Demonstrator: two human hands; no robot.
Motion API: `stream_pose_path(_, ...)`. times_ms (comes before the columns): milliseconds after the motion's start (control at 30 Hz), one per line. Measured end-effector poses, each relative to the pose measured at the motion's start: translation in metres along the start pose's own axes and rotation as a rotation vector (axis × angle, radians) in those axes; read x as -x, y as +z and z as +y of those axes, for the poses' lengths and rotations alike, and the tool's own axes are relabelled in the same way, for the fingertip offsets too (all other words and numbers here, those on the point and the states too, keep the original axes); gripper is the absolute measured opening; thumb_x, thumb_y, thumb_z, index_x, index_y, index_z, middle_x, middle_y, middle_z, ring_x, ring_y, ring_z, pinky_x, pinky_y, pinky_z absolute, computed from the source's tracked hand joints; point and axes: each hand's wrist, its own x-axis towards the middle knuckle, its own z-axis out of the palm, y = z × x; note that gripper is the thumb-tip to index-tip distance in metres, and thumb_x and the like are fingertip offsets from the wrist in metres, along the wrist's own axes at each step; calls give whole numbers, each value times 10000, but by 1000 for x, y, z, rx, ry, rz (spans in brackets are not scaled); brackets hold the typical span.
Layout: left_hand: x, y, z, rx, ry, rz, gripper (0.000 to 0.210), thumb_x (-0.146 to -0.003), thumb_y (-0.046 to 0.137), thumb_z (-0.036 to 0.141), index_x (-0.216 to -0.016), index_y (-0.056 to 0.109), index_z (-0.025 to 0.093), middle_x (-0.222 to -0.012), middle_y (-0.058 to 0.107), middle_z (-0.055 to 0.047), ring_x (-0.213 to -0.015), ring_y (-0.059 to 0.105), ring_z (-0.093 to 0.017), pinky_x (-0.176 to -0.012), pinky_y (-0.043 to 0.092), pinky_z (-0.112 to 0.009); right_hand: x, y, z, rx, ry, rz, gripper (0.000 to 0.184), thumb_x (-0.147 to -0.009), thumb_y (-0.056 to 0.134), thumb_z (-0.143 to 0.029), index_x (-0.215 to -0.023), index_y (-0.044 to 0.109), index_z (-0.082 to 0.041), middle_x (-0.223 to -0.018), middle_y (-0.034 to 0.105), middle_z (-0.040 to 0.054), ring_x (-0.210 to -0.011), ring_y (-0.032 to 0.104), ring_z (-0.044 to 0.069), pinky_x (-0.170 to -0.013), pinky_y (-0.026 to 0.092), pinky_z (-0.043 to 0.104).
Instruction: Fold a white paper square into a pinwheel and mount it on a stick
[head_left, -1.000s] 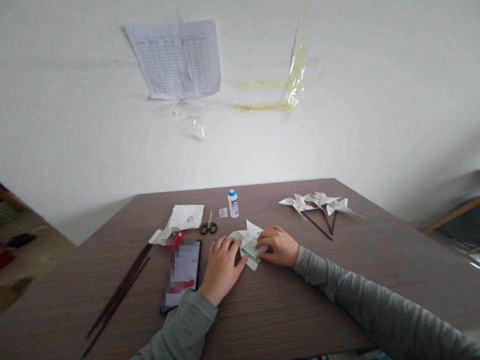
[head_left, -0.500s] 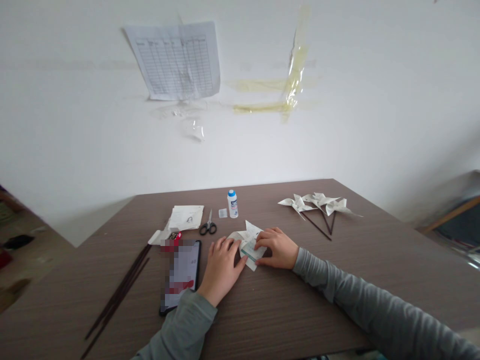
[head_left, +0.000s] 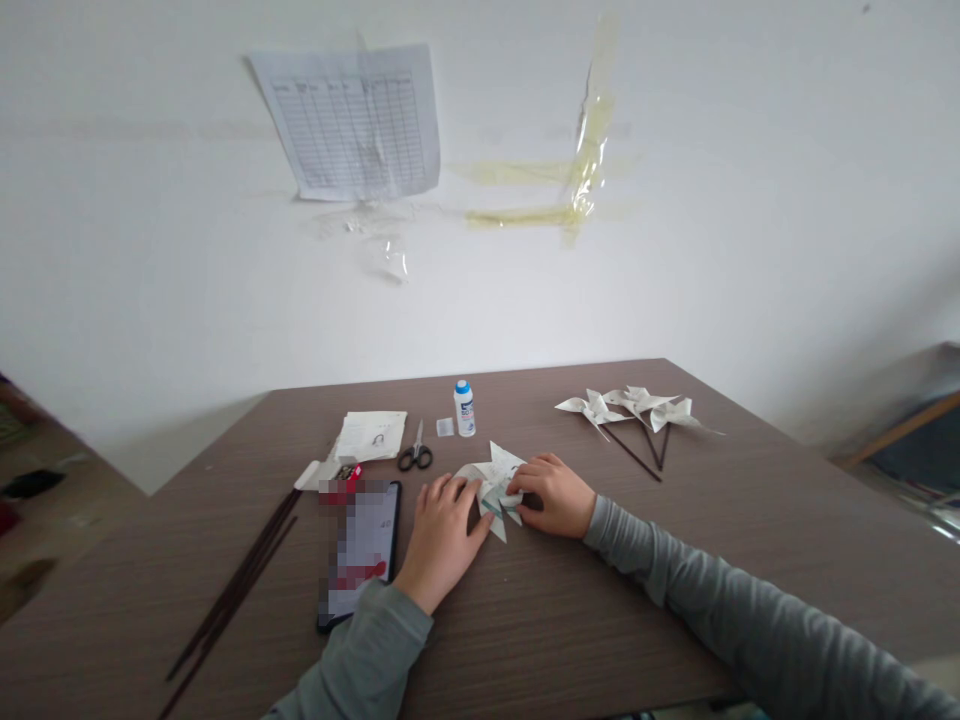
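Note:
A paper pinwheel of printed white paper lies on the table between my hands, its points bent in toward the middle. My left hand rests at its left side, thumb and fingertips pressing the paper. From the right, my right hand pinches a corner folded toward the centre; its fingertips partly cover the paper. Just beyond stand a white glue bottle with a blue cap and, to its left, black-handled scissors.
A phone lies beside my left forearm, with thin dark sticks further left. Behind it are a small red box and a stack of paper squares. Finished pinwheels on sticks lie at the back right, near the wall.
My right hand has folded the lower right corner of the paper in toward the centre, so a slit now shows between two lower points. My left hand stays in place.

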Motion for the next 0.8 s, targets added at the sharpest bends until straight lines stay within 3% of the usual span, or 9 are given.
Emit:
stream_pose_path(133, 0, 0, 0, -2, 0, 6, 450, -1155, 868, 354, -1594, 908, 266, -1608, 916, -175, -1610, 780, -470, -1421, 612, -730, 0, -7, -5, -23, 20, -25, 384, -924, 840, -36, -1216, 961, -252, -1215, 981, 95, -1166, 904, 329, -1194, 665, 497)
stream_pose_path(200, 0, 0, 0, -1, 1, 10, 445, -1154, 868, 354, -1590, 909, 273, -1604, 919, -171, -1600, 784, -471, -1415, 616, -734, 0, -10, -7, -46, 29, -29, 379, -936, 820, -25, -1182, 974, -269, -1213, 987, 97, -1169, 913, 339, -1210, 670, 508)
stream_pose_path(400, 0, -2, 0, 6, -6, 13, 422, -1133, 891, 349, -1551, 924, 302, -1585, 927, -152, -1607, 793, -470, -1421, 621, -726, 1, -5, -3, -107, 53, 25, 174, -1150, 841, -203, -1074, 964, -300, -1152, 978, 85, -1143, 930, 324, -1172, 702, 498)
stream_pose_path(633, -2, -9, 8, 28, -21, 7, 353, -1080, 913, 321, -1432, 936, 294, -1557, 929, -153, -1591, 795, -484, -1425, 609, -767, 2, 5, -2, -164, 152, 64, 273, -1224, 805, -307, -991, 946, -327, -1096, 966, 98, -1127, 937, 360, -1139, 715, 524)
stream_pose_path(800, -4, -12, 15, 11, -46, -21, 379, -1070, 885, 283, -1448, 914, 271, -1529, 927, -160, -1583, 790, -473, -1424, 607, -740, -1, 18, 2, -162, 214, 107, 159, -1214, 844, -315, -1124, 974, -332, -1054, 958, 67, -1087, 937, 322, -1110, 715, 487)
